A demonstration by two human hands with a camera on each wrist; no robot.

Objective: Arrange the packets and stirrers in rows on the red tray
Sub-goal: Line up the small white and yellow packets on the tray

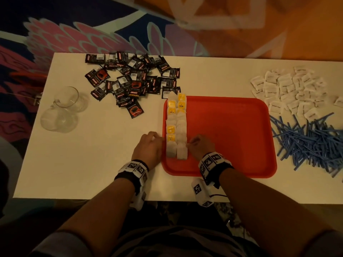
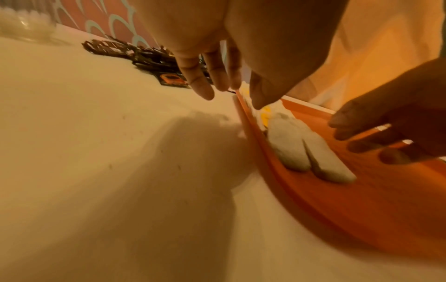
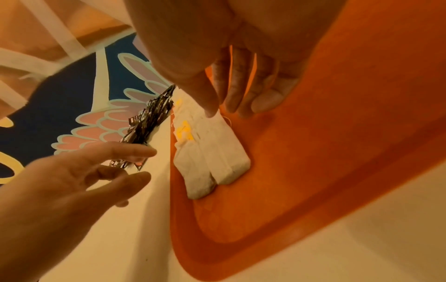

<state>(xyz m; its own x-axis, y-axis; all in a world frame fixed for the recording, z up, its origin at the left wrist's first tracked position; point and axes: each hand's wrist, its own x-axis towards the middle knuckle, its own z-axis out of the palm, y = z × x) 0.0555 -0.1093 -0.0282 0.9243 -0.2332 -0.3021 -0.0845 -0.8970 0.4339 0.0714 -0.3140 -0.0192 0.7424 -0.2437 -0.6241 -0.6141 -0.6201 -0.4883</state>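
The red tray (image 1: pixel 232 136) lies mid-table. Two rows of tea bags (image 1: pixel 176 127), some with yellow tags, run along its left side. My left hand (image 1: pixel 154 138) rests on the table just left of the tray, its straight fingers (image 2: pixel 200 84) at the tray's rim (image 2: pixel 251 122). My right hand (image 1: pixel 194 143) lies on the tray to the right of the rows. Its thumb (image 3: pixel 207 99) touches the edge of the nearest right-row tea bag (image 3: pixel 226 152), and its other fingers lie flat on the tray (image 3: pixel 325 152). Neither hand holds anything.
A heap of black packets (image 1: pixel 130 80) lies at the back left, white packets (image 1: pixel 289 89) at the back right, and blue stirrers (image 1: pixel 306 143) right of the tray. Two glass cups (image 1: pixel 63 110) stand at the table's left edge. Patterned carpet lies beyond the table.
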